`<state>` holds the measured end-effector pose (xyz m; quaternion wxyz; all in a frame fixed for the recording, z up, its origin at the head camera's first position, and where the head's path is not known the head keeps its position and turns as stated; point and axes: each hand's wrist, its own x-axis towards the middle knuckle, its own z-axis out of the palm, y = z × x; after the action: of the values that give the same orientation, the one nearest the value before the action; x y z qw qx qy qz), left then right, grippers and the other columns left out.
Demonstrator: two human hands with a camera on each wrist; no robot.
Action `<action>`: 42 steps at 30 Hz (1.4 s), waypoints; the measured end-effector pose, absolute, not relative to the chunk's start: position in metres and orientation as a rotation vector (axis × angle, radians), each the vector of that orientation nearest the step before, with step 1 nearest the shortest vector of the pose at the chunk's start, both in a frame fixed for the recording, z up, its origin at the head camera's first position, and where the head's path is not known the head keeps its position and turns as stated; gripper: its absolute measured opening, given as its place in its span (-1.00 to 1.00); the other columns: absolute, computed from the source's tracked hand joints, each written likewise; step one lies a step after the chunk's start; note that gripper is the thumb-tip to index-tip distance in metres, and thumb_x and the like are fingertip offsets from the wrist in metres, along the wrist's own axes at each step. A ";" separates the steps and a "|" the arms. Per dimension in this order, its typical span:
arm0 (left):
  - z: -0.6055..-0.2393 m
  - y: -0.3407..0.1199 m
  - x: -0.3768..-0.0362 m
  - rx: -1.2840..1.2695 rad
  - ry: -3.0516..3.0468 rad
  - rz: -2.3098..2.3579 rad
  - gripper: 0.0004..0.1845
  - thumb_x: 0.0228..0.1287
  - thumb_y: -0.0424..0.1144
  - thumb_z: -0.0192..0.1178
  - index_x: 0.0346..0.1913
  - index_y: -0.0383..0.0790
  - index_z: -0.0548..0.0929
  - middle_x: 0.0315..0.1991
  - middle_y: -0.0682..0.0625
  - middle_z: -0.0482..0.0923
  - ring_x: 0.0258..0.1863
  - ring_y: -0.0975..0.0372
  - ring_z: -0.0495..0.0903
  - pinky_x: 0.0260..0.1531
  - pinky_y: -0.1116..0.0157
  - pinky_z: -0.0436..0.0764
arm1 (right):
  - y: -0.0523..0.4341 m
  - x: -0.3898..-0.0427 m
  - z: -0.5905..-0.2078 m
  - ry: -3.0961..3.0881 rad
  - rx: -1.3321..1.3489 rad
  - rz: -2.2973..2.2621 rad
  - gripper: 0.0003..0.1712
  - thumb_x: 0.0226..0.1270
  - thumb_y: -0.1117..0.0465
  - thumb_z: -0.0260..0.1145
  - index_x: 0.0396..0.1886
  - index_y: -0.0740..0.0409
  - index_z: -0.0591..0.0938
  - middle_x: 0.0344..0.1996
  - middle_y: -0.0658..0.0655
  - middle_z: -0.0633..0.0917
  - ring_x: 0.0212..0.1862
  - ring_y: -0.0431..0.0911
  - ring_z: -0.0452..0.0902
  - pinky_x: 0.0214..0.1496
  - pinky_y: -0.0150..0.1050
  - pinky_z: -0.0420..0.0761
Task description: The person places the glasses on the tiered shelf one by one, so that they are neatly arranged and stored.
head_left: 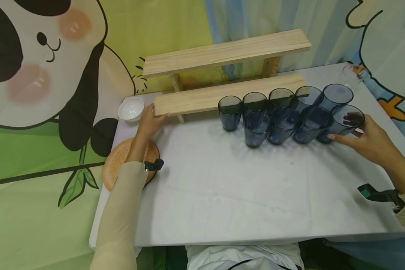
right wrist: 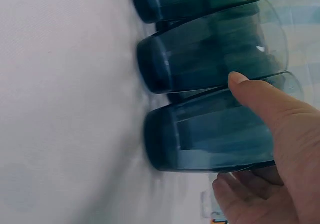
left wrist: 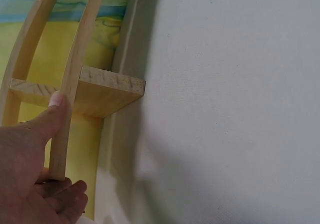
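Several dark blue tumblers (head_left: 283, 112) stand in two rows on the white table (head_left: 222, 195), in front of a two-step wooden shelf (head_left: 222, 56). My right hand (head_left: 361, 138) grips the front-right tumbler (head_left: 341, 122), thumb on its near side, fingers round the far side; the right wrist view shows that tumbler (right wrist: 215, 139) with the thumb (right wrist: 260, 99) across it. My left hand (head_left: 150, 122) grips the left end of the shelf's lower board (head_left: 222, 95). In the left wrist view the thumb (left wrist: 52, 116) presses the board's edge (left wrist: 70, 99) and the fingers curl beneath it.
A small white bowl (head_left: 131, 108) sits at the table's back left corner. An orange plate (head_left: 121, 159) lies under my left forearm. A clear glass (head_left: 354, 73) stands at the back right. A printed cloth backdrop hangs behind the table.
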<state>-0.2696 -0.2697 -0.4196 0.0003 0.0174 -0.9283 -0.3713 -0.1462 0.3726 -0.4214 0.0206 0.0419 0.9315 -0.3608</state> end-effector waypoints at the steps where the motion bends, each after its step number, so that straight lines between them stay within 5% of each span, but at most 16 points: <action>1: -0.419 -0.269 -0.269 0.056 -2.913 -1.168 -0.01 0.30 0.10 0.34 0.51 -0.44 0.10 0.44 -0.37 0.17 0.43 -0.12 0.17 0.40 -0.01 0.15 | 0.373 -0.146 -0.423 2.890 0.110 -1.137 0.20 0.25 0.00 0.49 0.54 0.41 -0.08 0.41 0.60 0.12 0.44 0.46 0.00 0.32 0.34 0.14; 9: -0.419 -0.268 -0.267 0.072 -2.915 -1.178 0.00 0.30 0.11 0.33 0.53 -0.42 0.07 0.46 -0.35 0.14 0.44 -0.11 0.15 0.41 0.00 0.13 | 0.372 -0.147 -0.434 2.938 0.069 -1.179 0.02 0.23 0.07 0.52 0.44 0.40 0.11 0.29 0.52 0.28 0.37 0.44 0.14 0.29 0.37 0.18; 24: -0.420 -0.270 -0.268 0.058 -2.918 -1.182 -0.03 0.32 0.10 0.31 0.53 -0.40 0.09 0.45 -0.33 0.18 0.44 -0.10 0.17 0.41 0.00 0.13 | 0.370 -0.146 -0.454 2.978 0.120 -1.201 0.07 0.24 0.02 0.51 0.55 0.20 0.09 0.40 0.47 0.27 0.43 0.37 0.10 0.30 0.36 0.20; 42: -0.420 -0.268 -0.267 0.009 -2.919 -1.197 -0.07 0.36 0.05 0.29 0.51 -0.44 0.08 0.43 -0.33 0.19 0.43 -0.08 0.18 0.41 0.02 0.13 | 0.374 -0.135 -0.450 3.012 0.160 -1.142 0.00 0.29 -0.02 0.45 0.53 0.27 0.14 0.37 0.52 0.29 0.41 0.43 0.12 0.28 0.36 0.23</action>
<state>-0.2674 -0.2685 -0.4203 -0.0068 0.0027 -0.9252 -0.3794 -0.1350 0.3738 -0.4503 -0.0416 0.0495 0.9331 -0.3538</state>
